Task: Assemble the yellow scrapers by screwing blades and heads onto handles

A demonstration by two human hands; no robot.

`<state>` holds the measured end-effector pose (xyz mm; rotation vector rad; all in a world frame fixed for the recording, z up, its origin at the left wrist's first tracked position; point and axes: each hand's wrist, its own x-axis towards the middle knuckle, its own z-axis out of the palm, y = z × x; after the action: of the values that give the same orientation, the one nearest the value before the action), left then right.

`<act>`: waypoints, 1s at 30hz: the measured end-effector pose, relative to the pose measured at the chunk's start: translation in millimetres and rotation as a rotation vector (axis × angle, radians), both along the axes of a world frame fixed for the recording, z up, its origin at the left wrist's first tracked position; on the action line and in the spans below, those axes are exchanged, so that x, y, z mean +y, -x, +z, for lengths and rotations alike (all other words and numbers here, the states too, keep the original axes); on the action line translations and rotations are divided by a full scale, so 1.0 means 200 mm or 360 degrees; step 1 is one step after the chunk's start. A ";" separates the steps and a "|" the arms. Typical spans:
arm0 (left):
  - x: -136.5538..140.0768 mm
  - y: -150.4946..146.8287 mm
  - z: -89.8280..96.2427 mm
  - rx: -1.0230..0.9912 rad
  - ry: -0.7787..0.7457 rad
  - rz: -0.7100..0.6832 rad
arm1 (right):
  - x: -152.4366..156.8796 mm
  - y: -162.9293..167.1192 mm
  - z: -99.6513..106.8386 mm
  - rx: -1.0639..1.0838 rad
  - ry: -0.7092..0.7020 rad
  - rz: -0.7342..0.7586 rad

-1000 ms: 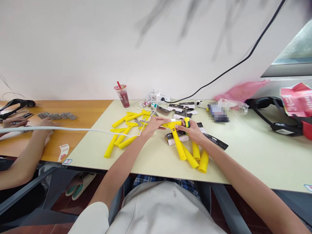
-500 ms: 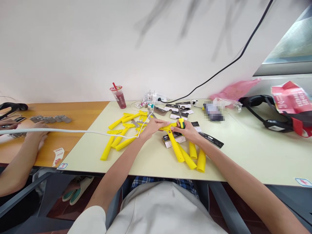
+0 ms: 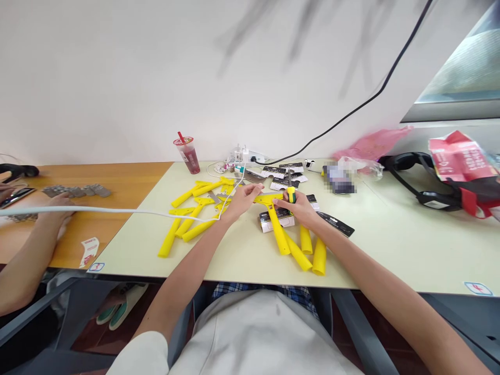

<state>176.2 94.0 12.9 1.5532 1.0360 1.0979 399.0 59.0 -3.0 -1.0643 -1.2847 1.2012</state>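
Note:
My right hand (image 3: 301, 207) is closed round a screwdriver (image 3: 291, 195) with a yellow and dark green handle, its shaft pointing up. The thumb of that hand rests on a yellow scraper (image 3: 278, 229), whose wide head lies across and whose handle points toward me. My left hand (image 3: 245, 199) is just left of the scraper's head, fingertips pinched together. Whatever they hold, if anything, is too small to make out. More yellow handles (image 3: 307, 239) lie under and beside my right hand. A pile of yellow scrapers (image 3: 191, 221) spreads out left of my left hand.
Black blade cards (image 3: 287, 177) lie behind my hands, near a power strip (image 3: 250, 156). A drink cup (image 3: 188, 155) stands at the back left. A white cable (image 3: 128, 210) crosses in front. Another person's hand (image 3: 57, 205) rests by metal pieces (image 3: 88, 191) at left.
My left hand has let go of the scraper's head and drawn slightly away, fingers now pinched. My right hand stays on the scraper with the screwdriver. The view has shifted slightly.

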 end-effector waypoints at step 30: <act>0.02 0.02 0.01 -0.0207 0.0307 0.0078 | 0.00 0.00 0.02 0.0150 0.0066 -0.0099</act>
<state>171.9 98.7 15.1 1.2927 1.0629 1.0838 399.3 59.3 0.2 -1.0575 -1.1506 1.2214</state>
